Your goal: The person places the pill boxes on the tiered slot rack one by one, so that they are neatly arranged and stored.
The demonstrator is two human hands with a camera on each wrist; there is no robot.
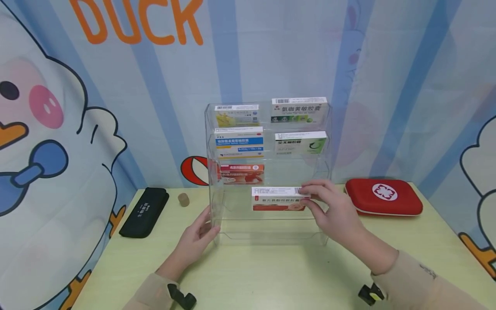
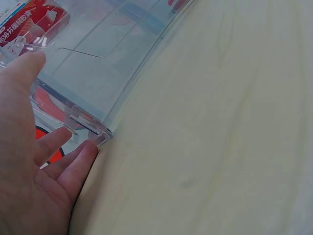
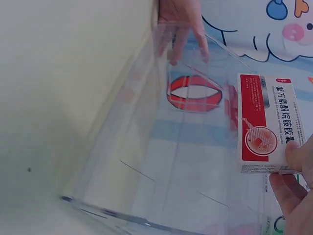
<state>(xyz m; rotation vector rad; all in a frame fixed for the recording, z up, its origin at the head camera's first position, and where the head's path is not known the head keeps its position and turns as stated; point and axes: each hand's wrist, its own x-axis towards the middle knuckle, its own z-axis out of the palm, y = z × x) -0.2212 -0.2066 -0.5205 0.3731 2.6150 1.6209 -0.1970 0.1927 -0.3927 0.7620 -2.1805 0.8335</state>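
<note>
In the head view my right hand (image 1: 338, 212) pinches the right end of a white and red medicine box (image 1: 274, 199), thumb in front. The box is before the lower part of a clear tiered display rack (image 1: 271, 226); whether it touches the rack I cannot tell. My left hand (image 1: 190, 244) holds the rack's left side low down, its thumb toward the front and fingers behind, as the left wrist view shows. A red medicine box (image 1: 242, 174) sits in the rack's third tier at left. The right wrist view shows the pinched box's printed front (image 3: 266, 122).
Higher tiers hold a blue and white box (image 1: 239, 143), a green and white box (image 1: 300, 143), a yellowish box (image 1: 237, 116) and a white box (image 1: 299, 111). A black case (image 1: 144, 212) and small brown cylinder (image 1: 184, 199) lie left; a red case (image 1: 383, 196) lies right.
</note>
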